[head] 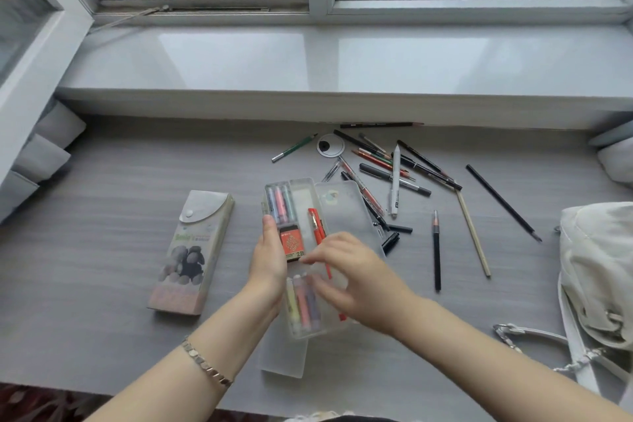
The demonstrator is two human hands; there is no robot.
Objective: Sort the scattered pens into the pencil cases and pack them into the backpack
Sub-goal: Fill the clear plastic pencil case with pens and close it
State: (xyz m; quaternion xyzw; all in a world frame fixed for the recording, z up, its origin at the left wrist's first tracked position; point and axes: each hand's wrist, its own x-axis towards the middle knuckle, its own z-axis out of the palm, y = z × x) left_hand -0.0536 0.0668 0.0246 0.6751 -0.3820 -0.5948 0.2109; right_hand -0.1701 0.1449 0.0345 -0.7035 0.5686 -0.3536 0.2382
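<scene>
A clear plastic pencil case [305,192] lies open in the middle of the grey desk, holding pastel highlighters, an orange 2B lead box [291,245] and a red pen [318,233]. My left hand [269,257] grips the case's left side. My right hand [346,277] hovers over the case with its fingers spread, fingertips by the lead box and over the red pen. The case's frosted lid [342,195] lies open to the right. A second, printed pencil case [191,253] lies shut to the left. Several scattered pens and pencils [394,175] lie behind and to the right. A white backpack [596,271] sits at the right edge.
A frosted flat piece [282,360] lies under the near end of the open case. A round cable grommet [330,145] sits in the desk among the pens. A wide white window sill [308,58] runs behind the desk. Grey cushions [51,144] lean at the far left.
</scene>
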